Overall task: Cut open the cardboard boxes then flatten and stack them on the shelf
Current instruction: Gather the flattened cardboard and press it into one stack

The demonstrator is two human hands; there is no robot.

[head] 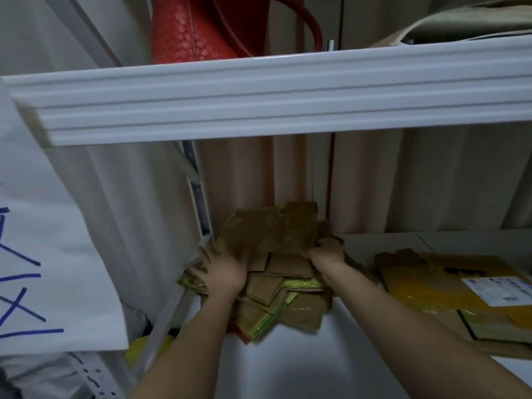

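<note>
A pile of flattened brown cardboard boxes [276, 286] with yellow-green tape lies on the white shelf [276, 358], at its back left corner. The top piece [273, 228] is tilted up against the curtain. My left hand [223, 269] lies on the pile's left side with its fingers spread flat. At the right edge of the top piece my right hand [325, 251] grips the cardboard with curled fingers. Both forearms reach in from below.
A second flattened stack [449, 295], yellow with a white label, lies on the shelf to the right. A white upper shelf beam [273, 96] hangs overhead with a red bag [195, 27] on it. A white sheet with blue marks [43, 254] hangs at left.
</note>
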